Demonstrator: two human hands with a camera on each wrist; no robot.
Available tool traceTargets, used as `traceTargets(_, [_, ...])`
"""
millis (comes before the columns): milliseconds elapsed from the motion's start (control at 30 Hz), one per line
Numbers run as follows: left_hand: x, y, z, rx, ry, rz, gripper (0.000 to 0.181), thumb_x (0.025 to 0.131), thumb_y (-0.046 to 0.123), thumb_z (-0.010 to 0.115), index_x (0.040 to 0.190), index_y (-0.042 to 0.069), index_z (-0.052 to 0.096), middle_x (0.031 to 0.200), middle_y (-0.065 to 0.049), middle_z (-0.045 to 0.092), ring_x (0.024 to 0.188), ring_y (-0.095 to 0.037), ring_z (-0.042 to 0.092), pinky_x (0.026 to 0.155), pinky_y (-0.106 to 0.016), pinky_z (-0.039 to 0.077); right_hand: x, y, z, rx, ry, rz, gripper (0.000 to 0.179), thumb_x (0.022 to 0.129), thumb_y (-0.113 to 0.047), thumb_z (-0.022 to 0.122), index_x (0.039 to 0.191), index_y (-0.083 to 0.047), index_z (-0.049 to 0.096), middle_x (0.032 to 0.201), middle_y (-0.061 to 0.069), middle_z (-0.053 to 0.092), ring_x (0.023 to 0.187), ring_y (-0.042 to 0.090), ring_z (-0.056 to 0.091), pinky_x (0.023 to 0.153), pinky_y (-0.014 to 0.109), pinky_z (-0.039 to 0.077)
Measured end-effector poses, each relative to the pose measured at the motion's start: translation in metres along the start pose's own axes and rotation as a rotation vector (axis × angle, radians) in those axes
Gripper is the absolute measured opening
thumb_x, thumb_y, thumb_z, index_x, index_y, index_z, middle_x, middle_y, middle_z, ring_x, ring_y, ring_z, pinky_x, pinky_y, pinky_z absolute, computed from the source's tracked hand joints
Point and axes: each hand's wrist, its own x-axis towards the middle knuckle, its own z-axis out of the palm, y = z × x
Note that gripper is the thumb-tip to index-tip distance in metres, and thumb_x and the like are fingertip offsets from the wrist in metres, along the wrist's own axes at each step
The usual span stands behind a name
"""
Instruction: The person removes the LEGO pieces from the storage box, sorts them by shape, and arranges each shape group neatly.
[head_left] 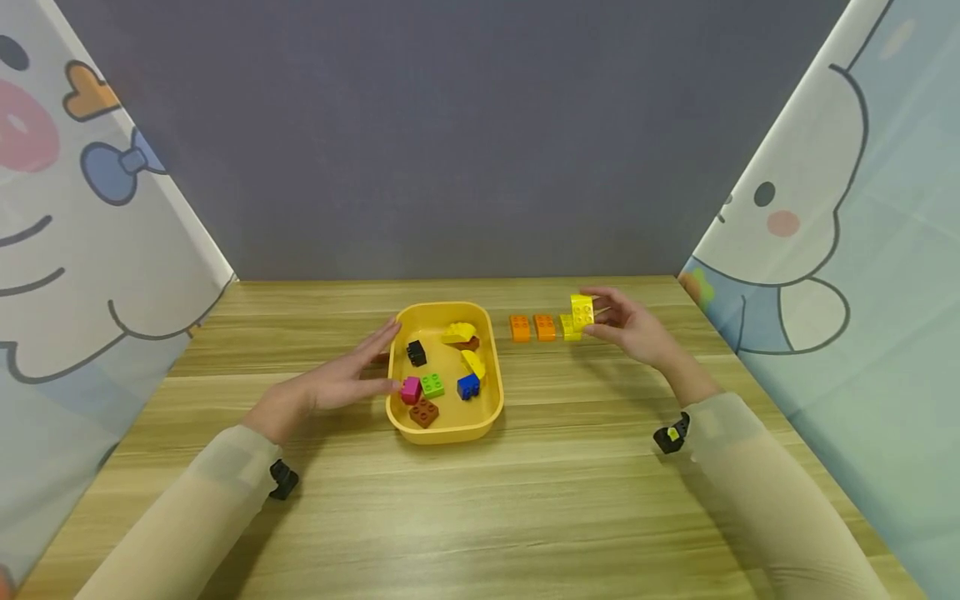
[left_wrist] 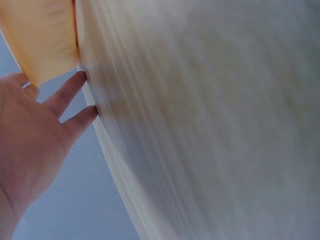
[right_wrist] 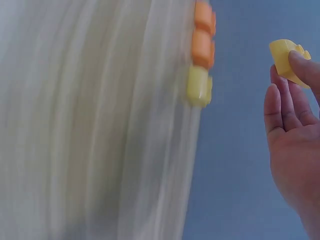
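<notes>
My right hand pinches a yellow toy brick between thumb and fingers, raised above the table. In the right wrist view the held brick shows a curved side and studs. Just beyond it, a second yellow brick lies at the right end of a row with two orange bricks, one in the middle and one at the left. My left hand rests with spread, fairly straight fingers against the left side of a yellow tray. Its thumb reaches the rim.
Inside the tray lie a black brick, a pink brick, a green brick, a blue brick, brown bricks and yellow curved pieces. A dark grey panel stands behind the wooden table, with printed cloths on both sides.
</notes>
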Motion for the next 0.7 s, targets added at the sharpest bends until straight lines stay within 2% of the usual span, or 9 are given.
traceTargets(100, [0.0,0.0,0.0,0.005,0.002,0.0,0.102,0.105,0.057,0.065,0.179,0.029,0.0,0.186,0.002,-0.012,0.172,-0.045,-0.002,0.131,-0.079,0.01,-0.002,0.008,-0.011,-0.048,0.015,0.028,0.064,0.105,0.002,0.07,0.164,-0.004,0.046,0.14,0.028,0.058,0.114,0.018,0.07,0.093,0.021,0.063])
traceTargets(233, [0.0,0.0,-0.001,0.015,0.003,0.005,0.102,0.105,0.057,0.065,0.179,0.028,0.0,0.186,0.002,-0.011,0.172,-0.045,-0.001,0.131,-0.079,0.01,-0.003,0.018,-0.022,-0.162,0.028,0.08,0.064,0.106,-0.004,0.071,0.165,-0.008,0.046,0.144,0.028,0.061,0.121,0.033,0.07,0.092,0.019,0.061])
traceTargets(367, [0.001,0.0,-0.001,0.017,0.003,0.01,0.102,0.105,0.056,0.065,0.179,0.027,0.001,0.187,0.001,-0.011,0.172,-0.045,-0.001,0.131,-0.078,0.01,-0.002,0.027,-0.03,-0.259,0.022,0.117,0.064,0.106,-0.007,0.072,0.165,-0.007,0.047,0.148,0.03,0.06,0.128,0.045,0.067,0.102,0.036,0.059])
traceTargets(433, [0.001,0.0,-0.001,0.02,0.004,0.011,0.102,0.105,0.057,0.065,0.179,0.027,0.001,0.187,0.001,-0.011,0.172,-0.045,-0.001,0.131,-0.078,0.01,-0.001,0.033,-0.033,-0.282,0.004,0.138,0.064,0.107,-0.008,0.071,0.165,-0.006,0.046,0.149,0.032,0.059,0.13,0.048,0.066,0.105,0.047,0.057])
traceTargets(500, [0.001,0.0,-0.001,0.017,0.003,0.01,0.102,0.105,0.057,0.065,0.179,0.027,0.001,0.187,0.001,-0.011,0.172,-0.045,-0.001,0.131,-0.079,0.011,0.001,0.039,-0.034,-0.292,-0.013,0.162,0.063,0.107,-0.008,0.071,0.165,-0.005,0.046,0.149,0.033,0.058,0.13,0.049,0.065,0.106,0.053,0.057])
traceTargets(700, [0.0,0.001,0.0,0.014,-0.001,0.007,0.103,0.105,0.058,0.065,0.179,0.028,0.0,0.186,0.002,-0.012,0.172,-0.045,-0.001,0.13,-0.079,0.011,0.007,0.054,-0.034,-0.289,-0.049,0.22,0.063,0.107,-0.008,0.069,0.164,0.0,0.043,0.148,0.037,0.056,0.13,0.051,0.063,0.103,0.046,0.058])
